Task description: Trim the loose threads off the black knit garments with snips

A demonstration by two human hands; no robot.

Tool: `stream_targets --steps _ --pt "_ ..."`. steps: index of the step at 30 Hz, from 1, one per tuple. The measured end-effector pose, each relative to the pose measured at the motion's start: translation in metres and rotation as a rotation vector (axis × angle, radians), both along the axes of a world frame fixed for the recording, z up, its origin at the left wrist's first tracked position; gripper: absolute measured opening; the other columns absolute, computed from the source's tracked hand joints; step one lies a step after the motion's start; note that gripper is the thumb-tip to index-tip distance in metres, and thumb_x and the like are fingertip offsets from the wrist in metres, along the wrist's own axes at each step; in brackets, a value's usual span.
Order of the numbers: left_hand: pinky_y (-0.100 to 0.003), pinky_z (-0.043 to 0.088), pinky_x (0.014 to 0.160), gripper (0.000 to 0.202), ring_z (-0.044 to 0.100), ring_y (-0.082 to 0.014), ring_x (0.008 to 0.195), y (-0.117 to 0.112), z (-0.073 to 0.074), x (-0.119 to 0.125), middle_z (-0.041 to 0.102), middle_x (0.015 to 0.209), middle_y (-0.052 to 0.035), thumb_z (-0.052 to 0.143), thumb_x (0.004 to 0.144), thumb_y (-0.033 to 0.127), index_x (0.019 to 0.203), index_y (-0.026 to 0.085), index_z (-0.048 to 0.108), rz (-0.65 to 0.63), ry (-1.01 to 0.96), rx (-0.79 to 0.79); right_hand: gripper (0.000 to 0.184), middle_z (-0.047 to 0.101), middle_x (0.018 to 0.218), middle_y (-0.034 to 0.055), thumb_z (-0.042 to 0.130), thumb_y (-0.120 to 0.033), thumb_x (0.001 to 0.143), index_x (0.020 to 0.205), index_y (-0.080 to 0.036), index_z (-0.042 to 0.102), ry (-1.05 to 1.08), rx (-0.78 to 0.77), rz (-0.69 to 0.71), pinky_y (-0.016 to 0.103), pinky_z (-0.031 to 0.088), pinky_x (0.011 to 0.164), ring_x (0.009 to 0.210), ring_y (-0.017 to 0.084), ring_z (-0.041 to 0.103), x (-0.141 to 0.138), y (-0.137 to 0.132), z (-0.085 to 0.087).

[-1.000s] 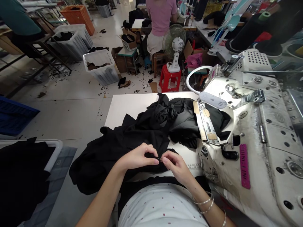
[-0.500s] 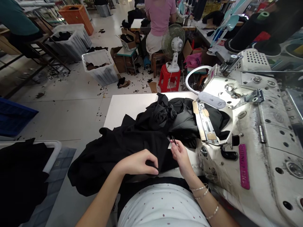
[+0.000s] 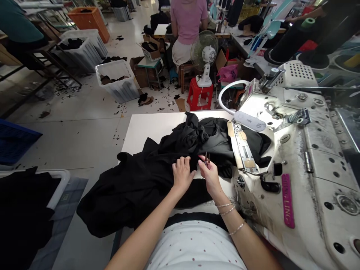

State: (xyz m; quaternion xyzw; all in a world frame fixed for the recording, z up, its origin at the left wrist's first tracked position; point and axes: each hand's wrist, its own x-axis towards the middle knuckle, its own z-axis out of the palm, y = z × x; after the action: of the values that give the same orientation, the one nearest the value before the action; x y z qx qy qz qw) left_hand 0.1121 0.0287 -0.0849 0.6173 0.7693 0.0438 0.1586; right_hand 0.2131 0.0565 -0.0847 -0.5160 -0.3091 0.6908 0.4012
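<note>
My left hand (image 3: 182, 174) lies spread on a crumpled black cloth garment (image 3: 157, 183), touching it and holding nothing. Close beside it, my right hand (image 3: 209, 177) pinches small metal thread snips (image 3: 207, 159), tips pointing up, just above the cloth's edge. The garment spreads over a white work table (image 3: 152, 129), with a bunched part near the far side. Another part of the cloth runs under the sewing machine's presser area (image 3: 242, 148) to the right.
An industrial sewing machine (image 3: 292, 150) fills the right side. A white basket of black cloth (image 3: 56, 176) stands at lower left. Farther off are a seated co-worker in pink (image 3: 187, 26), a fan on a red stool (image 3: 201, 71), white bins (image 3: 115, 80) and scraps on the floor.
My left hand has moved up and to the right, flattening onto the cloth next to my right hand. My right hand has stayed near the cloth's edge with the snips.
</note>
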Motion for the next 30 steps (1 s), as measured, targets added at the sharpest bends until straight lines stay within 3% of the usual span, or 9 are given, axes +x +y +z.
stream_targets --steps 3,5,10,14,17,22,24,26,30 --pt "-0.039 0.038 0.078 0.014 0.048 -0.0257 0.092 0.001 -0.005 -0.007 0.054 0.092 -0.0088 0.047 0.081 0.019 0.091 0.017 0.057 -0.042 0.049 0.011 0.054 0.026 0.050 -0.0095 0.065 -0.042 0.063 0.106 -0.011 0.057 0.028 -0.010 0.019 0.021 0.015 0.040 0.042 0.005 0.020 0.003 -0.001 0.000" --pt "-0.037 0.038 0.076 0.015 0.048 -0.0237 0.090 -0.003 -0.007 -0.014 0.054 0.090 -0.0078 0.043 0.083 0.017 0.084 0.018 0.058 -0.086 0.064 0.013 0.052 0.024 0.050 -0.0097 0.062 -0.043 0.066 0.107 -0.011 0.057 0.026 0.006 0.034 0.021 0.014 0.040 0.042 0.005 0.019 0.006 -0.002 -0.002" --pt "-0.038 0.039 0.076 0.021 0.048 -0.0256 0.093 -0.014 -0.013 -0.022 0.054 0.101 -0.0104 0.050 0.082 0.025 0.100 0.017 0.056 -0.139 0.072 0.014 0.032 0.032 0.050 -0.0071 0.060 -0.042 0.069 0.085 -0.014 0.061 -0.062 0.059 0.037 0.021 0.021 0.041 0.043 0.007 0.027 0.011 -0.005 -0.013" --pt "-0.039 0.039 0.076 0.011 0.050 -0.0258 0.094 -0.016 -0.012 -0.021 0.057 0.095 -0.0097 0.047 0.082 0.017 0.083 0.017 0.059 -0.161 0.042 0.005 0.028 0.047 0.057 -0.0023 0.063 -0.039 0.066 0.079 -0.015 0.062 -0.117 0.082 0.056 0.022 0.032 0.046 0.051 0.010 0.040 0.008 -0.007 -0.020" --pt "-0.041 0.034 0.091 0.016 0.050 -0.0221 0.104 -0.021 -0.005 -0.021 0.059 0.099 -0.0058 0.041 0.085 0.013 0.083 0.018 0.056 -0.180 -0.009 0.020 0.029 0.056 0.069 0.0018 0.061 -0.038 0.067 0.084 -0.014 0.062 -0.156 0.104 0.061 0.024 0.038 0.055 0.060 0.012 0.047 0.005 -0.007 -0.024" --pt "-0.041 0.032 0.097 0.017 0.057 -0.0143 0.076 -0.033 0.003 -0.021 0.061 0.077 -0.0008 0.034 0.089 0.019 0.088 0.018 0.052 -0.168 -0.064 0.000 0.027 0.057 0.067 0.0010 0.066 -0.033 0.061 0.079 -0.014 0.061 -0.212 0.123 0.112 0.025 0.038 0.057 0.061 0.013 0.047 0.000 -0.005 -0.031" --pt "-0.043 0.035 0.091 0.016 0.056 -0.0194 0.084 -0.035 0.003 -0.018 0.062 0.086 -0.0051 0.044 0.085 0.027 0.096 0.017 0.051 -0.131 -0.053 -0.003 0.018 0.049 0.055 -0.0027 0.066 -0.031 0.059 0.066 -0.015 0.058 -0.231 0.126 0.142 0.024 0.033 0.052 0.053 0.011 0.041 -0.004 -0.005 -0.031" --pt "-0.046 0.036 0.088 0.038 0.051 -0.0271 0.099 -0.034 0.004 -0.013 0.057 0.104 -0.0116 0.055 0.077 0.033 0.109 0.015 0.047 -0.058 -0.031 0.016 0.018 0.041 0.048 -0.0050 0.063 -0.030 0.061 0.057 -0.016 0.052 -0.238 0.135 0.163 0.023 0.028 0.048 0.049 0.010 0.035 -0.007 -0.007 -0.027" --pt "-0.049 0.030 0.094 0.057 0.040 -0.0310 0.115 -0.030 0.010 0.002 0.047 0.121 -0.0156 0.060 0.069 0.029 0.120 0.014 0.040 0.087 -0.053 0.088 0.021 0.036 0.048 -0.0059 0.060 -0.032 0.066 0.056 -0.017 0.050 -0.190 0.170 0.222 0.023 0.026 0.047 0.049 0.009 0.031 -0.009 -0.013 -0.004"
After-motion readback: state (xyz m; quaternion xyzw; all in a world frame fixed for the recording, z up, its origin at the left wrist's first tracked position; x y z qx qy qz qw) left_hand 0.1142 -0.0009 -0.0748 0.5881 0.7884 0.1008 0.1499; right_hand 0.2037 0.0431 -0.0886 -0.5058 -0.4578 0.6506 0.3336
